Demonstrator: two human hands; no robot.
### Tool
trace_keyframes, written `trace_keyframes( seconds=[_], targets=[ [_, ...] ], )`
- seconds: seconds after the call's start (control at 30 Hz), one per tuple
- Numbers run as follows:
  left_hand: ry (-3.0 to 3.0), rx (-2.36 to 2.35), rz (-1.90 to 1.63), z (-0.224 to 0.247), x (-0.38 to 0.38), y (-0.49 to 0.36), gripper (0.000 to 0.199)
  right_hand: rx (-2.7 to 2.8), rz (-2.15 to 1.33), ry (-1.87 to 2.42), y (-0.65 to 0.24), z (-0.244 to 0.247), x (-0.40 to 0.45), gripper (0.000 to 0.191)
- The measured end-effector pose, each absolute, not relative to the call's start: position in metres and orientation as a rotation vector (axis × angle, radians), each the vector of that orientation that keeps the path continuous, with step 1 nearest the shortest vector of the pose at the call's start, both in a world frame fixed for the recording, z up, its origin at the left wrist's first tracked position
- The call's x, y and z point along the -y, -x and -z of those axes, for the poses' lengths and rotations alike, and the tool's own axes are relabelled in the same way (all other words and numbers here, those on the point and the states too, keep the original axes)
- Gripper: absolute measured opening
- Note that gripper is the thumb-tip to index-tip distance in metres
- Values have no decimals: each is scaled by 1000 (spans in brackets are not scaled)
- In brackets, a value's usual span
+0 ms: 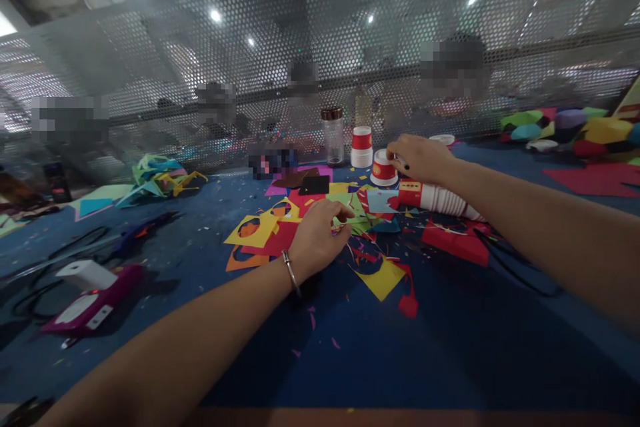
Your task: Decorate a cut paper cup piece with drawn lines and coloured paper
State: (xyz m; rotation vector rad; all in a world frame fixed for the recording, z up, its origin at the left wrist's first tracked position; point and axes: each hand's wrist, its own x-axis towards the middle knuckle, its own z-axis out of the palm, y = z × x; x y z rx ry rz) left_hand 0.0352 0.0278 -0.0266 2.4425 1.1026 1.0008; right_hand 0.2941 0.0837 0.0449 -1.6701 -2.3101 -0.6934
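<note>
My left arm comes in from the lower left, palm down, with my left hand over the pile of cut paper mid-table; a silver bracelet sits on that wrist. Left fingers bent, thumb and fingertips apart with a gap showing. My right arm reaches in from the right edge, farther forward, wrist raised, so my right hand is at the right side of a red-and-white paper cup standing upside down just past the pile. Right fingers curl downward; can't tell if they pinch the cup or only overlap it in view. A standing cup stack is just left of that cup, next to a clear jar with a brown lid; a fallen cup stack lies on its side below my right hand. Table is dark blue, littered with small paper bits. A yellow offcut lies nearer me, a purple power strip with a white plug sits off left, folded paper shapes far right. Behind: a perforated metal screen, blurred people beyond it, bright lights showing.
</note>
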Motion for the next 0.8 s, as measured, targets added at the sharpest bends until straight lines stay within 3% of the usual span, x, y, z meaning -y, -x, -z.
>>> trace_keyframes(
  seconds=[0.07, 0.27, 0.47, 0.8],
  targets=[
    [-2409, -1128, -1064, 26, -28, -34, 19, 2337, 707, 1594, -284, -48, -70, 18],
    [-2292, -1228, -1303, 26, -28, -33, 57, 2465, 710, 1294, -246, -34, -9, 19],
    [-2371, -1081, -1236, 26, -25, -37, 40, 2567, 560, 1007, -236, -18, 15, 25],
    [-2072, -1111, -1462, 20, -29, -34, 46, 2518, 417, 1139, -297, -9, 16, 31]
  ],
)
